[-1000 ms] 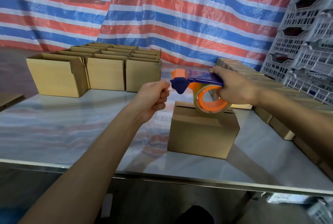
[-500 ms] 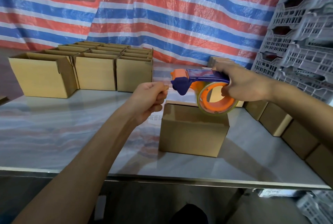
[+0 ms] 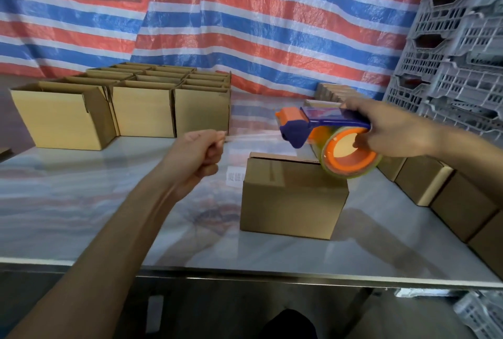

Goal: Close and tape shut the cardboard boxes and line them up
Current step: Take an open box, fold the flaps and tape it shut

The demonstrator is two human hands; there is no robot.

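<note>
And there's the pull: the left hand (image 3: 197,154) now sits further left of the tape dispenser (image 3: 321,120) than a moment ago, when it was tucked right up at the blue mouth. A strip of tape (image 3: 253,137) stretches taut between them. The left hand is curled in a fist, pinching the free end between thumb and forefinger. The right hand (image 3: 392,131) wraps the dispenser's blue handle, fingers hooked in by the roll (image 3: 351,165). My read: there's enough loose tape to start a seal, and the next job is to lay it on the seam.

The target, the cardboard box (image 3: 291,199), sits mid-table just below the roll, flaps folded flat, and I can't make out any tape on top. It's plain brown corrugated card, matte and square-edged. The tape is clear, glossy and thin, nearly invisible but for its sheen. The roll has a smooth orange plastic core. The table (image 3: 81,197) is polished and mirrors the striped tarp (image 3: 272,39).

Far left, the open boxes (image 3: 141,112) wait in a block. Along the right edge stands a row of closed boxes (image 3: 424,183).
</note>
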